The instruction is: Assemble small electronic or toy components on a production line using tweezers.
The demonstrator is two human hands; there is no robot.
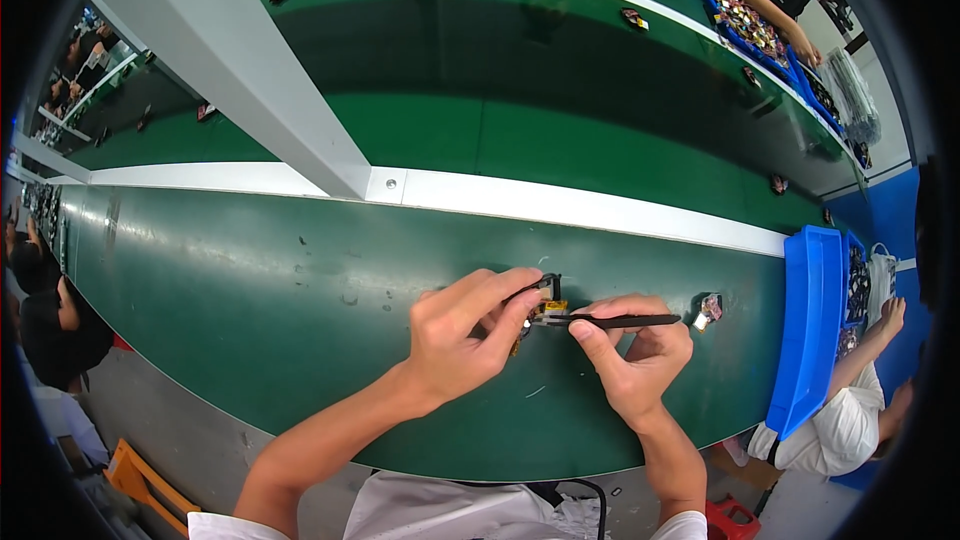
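Over the middle of the green worktop, my left hand is closed on a small electronic assembly with a black frame and a yellow-and-silver part. Its exact kind is too small to make out. My right hand grips black tweezers between thumb and fingers. They lie almost level, and their tips point left, reaching the assembly beside my left fingertips. Part of the assembly is hidden behind my left fingers. To the right of my right hand, another small electronic piece rests on the worktop.
A blue tray stands at the worktop's right end. Beyond a white rail runs a green conveyor belt carrying small parts. A grey post rises at the left. Co-workers sit at both sides and across the belt, near blue bins.
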